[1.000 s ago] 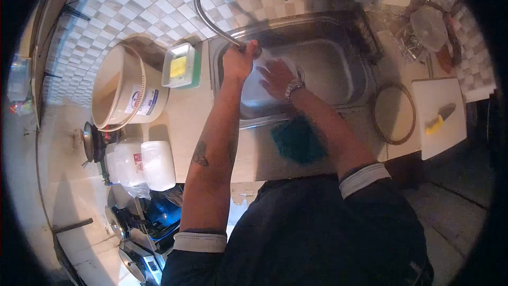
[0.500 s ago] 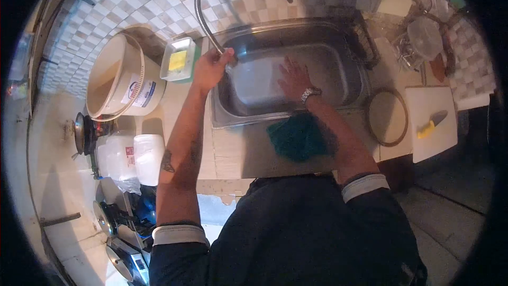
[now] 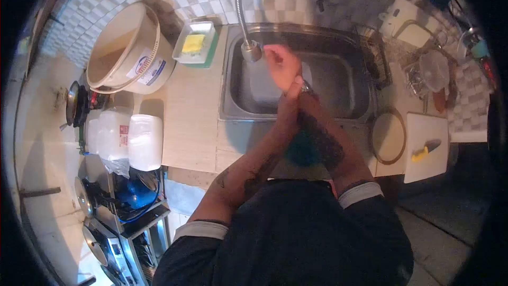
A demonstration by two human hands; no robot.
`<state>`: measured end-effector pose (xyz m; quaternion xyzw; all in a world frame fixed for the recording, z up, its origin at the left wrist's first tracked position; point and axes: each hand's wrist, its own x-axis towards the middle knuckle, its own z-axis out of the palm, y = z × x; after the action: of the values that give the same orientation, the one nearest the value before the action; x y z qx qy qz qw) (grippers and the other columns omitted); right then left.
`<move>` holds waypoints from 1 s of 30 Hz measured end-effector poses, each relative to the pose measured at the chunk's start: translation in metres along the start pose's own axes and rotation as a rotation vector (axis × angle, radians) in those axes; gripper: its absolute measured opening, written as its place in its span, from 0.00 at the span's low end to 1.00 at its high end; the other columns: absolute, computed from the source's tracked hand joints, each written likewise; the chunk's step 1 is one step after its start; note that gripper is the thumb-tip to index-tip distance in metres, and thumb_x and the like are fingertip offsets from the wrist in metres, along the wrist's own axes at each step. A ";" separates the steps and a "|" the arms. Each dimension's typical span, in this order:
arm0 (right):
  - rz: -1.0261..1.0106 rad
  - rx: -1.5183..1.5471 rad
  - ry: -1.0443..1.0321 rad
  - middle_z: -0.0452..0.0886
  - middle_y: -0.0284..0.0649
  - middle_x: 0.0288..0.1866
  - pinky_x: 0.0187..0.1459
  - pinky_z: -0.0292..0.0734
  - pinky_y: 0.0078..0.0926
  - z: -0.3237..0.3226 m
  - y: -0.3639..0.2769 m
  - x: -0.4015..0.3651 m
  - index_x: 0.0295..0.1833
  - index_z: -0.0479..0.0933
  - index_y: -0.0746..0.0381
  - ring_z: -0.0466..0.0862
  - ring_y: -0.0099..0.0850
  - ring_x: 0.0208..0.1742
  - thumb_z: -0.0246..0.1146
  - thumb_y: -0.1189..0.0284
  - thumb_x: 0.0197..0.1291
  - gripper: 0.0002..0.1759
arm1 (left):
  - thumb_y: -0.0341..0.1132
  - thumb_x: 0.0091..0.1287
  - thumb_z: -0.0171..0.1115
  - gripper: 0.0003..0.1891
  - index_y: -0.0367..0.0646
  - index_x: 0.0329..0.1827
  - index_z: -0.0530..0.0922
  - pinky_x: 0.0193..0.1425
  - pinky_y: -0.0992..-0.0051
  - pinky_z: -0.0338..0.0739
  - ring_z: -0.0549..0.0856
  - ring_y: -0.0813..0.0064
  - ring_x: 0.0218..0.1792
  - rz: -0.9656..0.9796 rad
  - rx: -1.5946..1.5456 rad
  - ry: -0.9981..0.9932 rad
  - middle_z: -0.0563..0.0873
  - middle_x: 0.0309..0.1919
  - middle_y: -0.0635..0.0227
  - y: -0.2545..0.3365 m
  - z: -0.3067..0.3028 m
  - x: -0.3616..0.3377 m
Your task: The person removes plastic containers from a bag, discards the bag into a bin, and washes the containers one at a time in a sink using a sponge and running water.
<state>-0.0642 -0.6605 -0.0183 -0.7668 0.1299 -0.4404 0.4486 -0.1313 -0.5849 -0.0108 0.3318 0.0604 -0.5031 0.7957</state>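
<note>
My left hand [image 3: 290,95] is closed around my right wrist, its fingers at the metal wristwatch [image 3: 305,87], which is partly hidden. Over the sink [image 3: 341,53], my right hand [image 3: 283,66] is raised with its fingers loosely curled and nothing seen in them; it is slightly blurred. Just left of it, the flexible faucet's head [image 3: 251,52] hangs down into the basin, untouched by either hand. Beneath my forearms a dark green cloth [image 3: 301,151] lies on the counter, mostly covered by them.
Left of the sink stand a white bucket [image 3: 151,71] and a tub with a yellow sponge [image 3: 193,43]. White containers [image 3: 145,143] sit nearer me. To the right are a round wooden-rimmed item [image 3: 389,136] and a cutting board [image 3: 423,167] bearing a yellow-handled knife [image 3: 423,152]. A dish rack [image 3: 373,58] borders the sink.
My left hand has let go of the faucet and moved right onto my right wrist. My right hand has lifted from the basin and curled. The view has shifted.
</note>
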 end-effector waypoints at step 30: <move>0.680 -0.446 -0.206 0.68 0.54 0.72 0.75 0.57 0.45 -0.097 0.133 -0.083 0.71 0.65 0.70 0.67 0.47 0.74 0.66 0.51 0.62 0.42 | 0.58 0.62 0.66 0.32 0.44 0.61 0.78 0.57 0.64 0.79 0.86 0.61 0.54 0.410 1.125 0.203 0.86 0.52 0.55 0.102 -0.202 0.144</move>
<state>-0.1629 -0.7415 -0.1515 -0.7986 0.4223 -0.1494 0.4020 0.0724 -0.5480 -0.1809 0.7528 -0.2043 -0.2602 0.5690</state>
